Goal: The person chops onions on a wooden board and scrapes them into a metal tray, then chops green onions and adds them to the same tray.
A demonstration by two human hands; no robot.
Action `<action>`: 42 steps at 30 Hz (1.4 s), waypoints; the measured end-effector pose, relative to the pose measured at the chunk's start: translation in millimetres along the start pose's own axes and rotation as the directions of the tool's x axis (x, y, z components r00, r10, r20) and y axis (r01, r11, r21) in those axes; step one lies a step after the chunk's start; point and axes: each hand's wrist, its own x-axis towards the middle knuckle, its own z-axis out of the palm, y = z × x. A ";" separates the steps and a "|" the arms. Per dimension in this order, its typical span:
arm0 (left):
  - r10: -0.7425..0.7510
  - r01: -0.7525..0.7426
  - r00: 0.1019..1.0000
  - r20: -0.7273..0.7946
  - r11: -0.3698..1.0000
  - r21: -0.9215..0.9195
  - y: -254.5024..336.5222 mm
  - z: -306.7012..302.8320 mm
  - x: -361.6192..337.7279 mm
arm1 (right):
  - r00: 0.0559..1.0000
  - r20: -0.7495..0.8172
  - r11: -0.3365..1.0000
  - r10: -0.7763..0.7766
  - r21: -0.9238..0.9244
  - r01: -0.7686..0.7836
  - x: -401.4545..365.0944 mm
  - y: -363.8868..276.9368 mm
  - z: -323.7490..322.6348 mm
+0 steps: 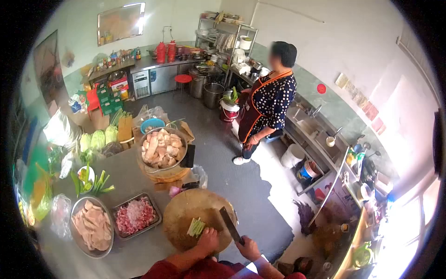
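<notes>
**Chopping greens at the steel table**

Clock bearings are taken from the round wooden chopping board (183,209), with twelve toward the far wall.

- The person at the board shows only two forearms in dark red sleeves, coming in from six o'clock.
- Left hand (207,240): fingers curled together and pressed down on a small bundle of pale green stalks (195,227). The bundle lies on the board's near half, at about five o'clock from its centre.
- Right hand (249,249): closed round the handle of a broad dark-bladed cleaver (230,225). The blade runs toward eleven o'clock, just beside the stalks on their three o'clock side. Whether the edge touches the wood cannot be told.
- The board sits at the corner of a grey steel table (134,258).
- At nine o'clock, just beside the board, is a rectangular metal tray (159,215) of red minced meat. Beyond it, also at nine, is a round metal dish (73,223) of pale sliced meat.
- At eleven o'clock a large metal bowl (186,149), heaped with pale meat chunks, rests on a second wooden block.
- Past the bowl are a blue bowl (152,124) and a row of light green cabbages (97,139).
- At one o'clock, well apart across the dark floor, a co-worker in a dotted dark blouse and orange-trimmed apron (269,100) stands by a long steel sink counter (306,125). The co-worker's hands are held low at the waist.
- At twelve, by the back counter, is a red round stool (183,79).
</notes>
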 end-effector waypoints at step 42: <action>-0.853 0.766 0.516 -0.081 0.502 -0.401 -6.7 -12.0 -25.1 | 0.795 0.463 0.876 -0.393 -0.076 0.477 98.0 -33.6 -17.6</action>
